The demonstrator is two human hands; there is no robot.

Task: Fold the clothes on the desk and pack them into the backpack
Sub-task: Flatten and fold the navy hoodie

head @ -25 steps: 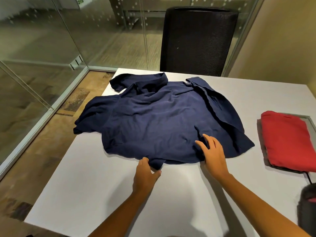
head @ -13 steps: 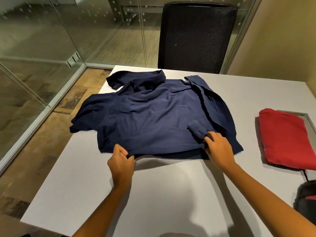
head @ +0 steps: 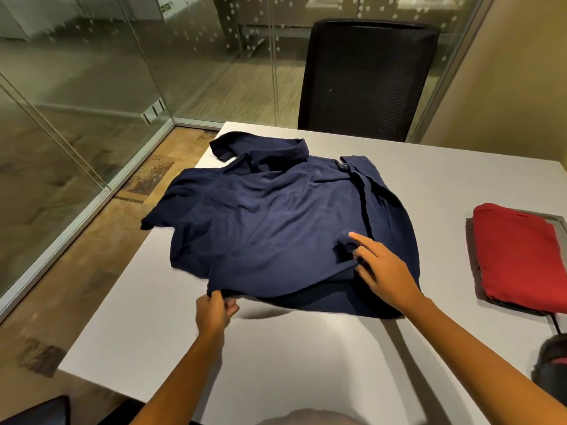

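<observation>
Both bare forearms reach toward the near edge of the navy shirt [head: 276, 222]. The left hand [head: 214, 311] pinches the shirt's near hem at its left end, fingers curled. The right hand [head: 383, 268] rests on the shirt's near right part, index finger straight, the other fingers curled into a fold of cloth.

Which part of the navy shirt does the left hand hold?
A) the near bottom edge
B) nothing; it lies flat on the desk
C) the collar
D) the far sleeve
A: the left hand pinches the near edge of the navy shirt, its fingers curled round the cloth.
</observation>
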